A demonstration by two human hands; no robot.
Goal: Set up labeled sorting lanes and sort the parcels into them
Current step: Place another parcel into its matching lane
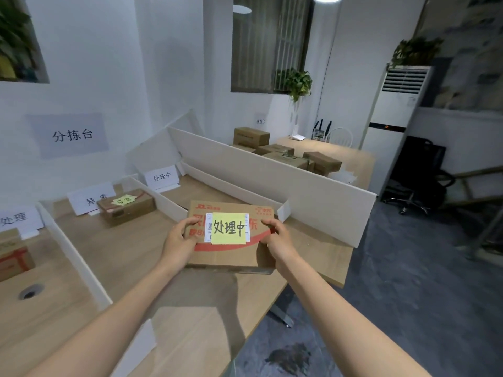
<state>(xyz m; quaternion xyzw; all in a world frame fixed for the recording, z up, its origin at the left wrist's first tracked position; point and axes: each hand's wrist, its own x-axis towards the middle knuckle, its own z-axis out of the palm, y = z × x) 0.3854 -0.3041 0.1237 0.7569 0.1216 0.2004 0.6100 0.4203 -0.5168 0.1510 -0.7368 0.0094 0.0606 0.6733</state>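
A flat brown cardboard parcel (231, 254) with red print carries a yellow note (228, 228) reading 处理中. My left hand (181, 236) grips its left edge and my right hand (276, 235) grips its right edge, holding it over the near end of the right lane. White divider boards (163, 198) split the wooden table (130, 254) into lanes. Paper signs stand at the far ends: 处理中 (162, 176) for the right lane, 异常 (89, 198) for the middle one, and a partly cut-off 处理 (16, 219) on the left. A parcel with a yellow note (126, 206) lies in the middle lane.
Another parcel with red tape (15, 257) lies in the left lane. Several brown boxes (285, 153) sit on a second table behind a tall white board (299, 191). A wall sign reads 分拣台 (72, 135). A standing air conditioner (394, 118) and office chair (416, 180) stand at right.
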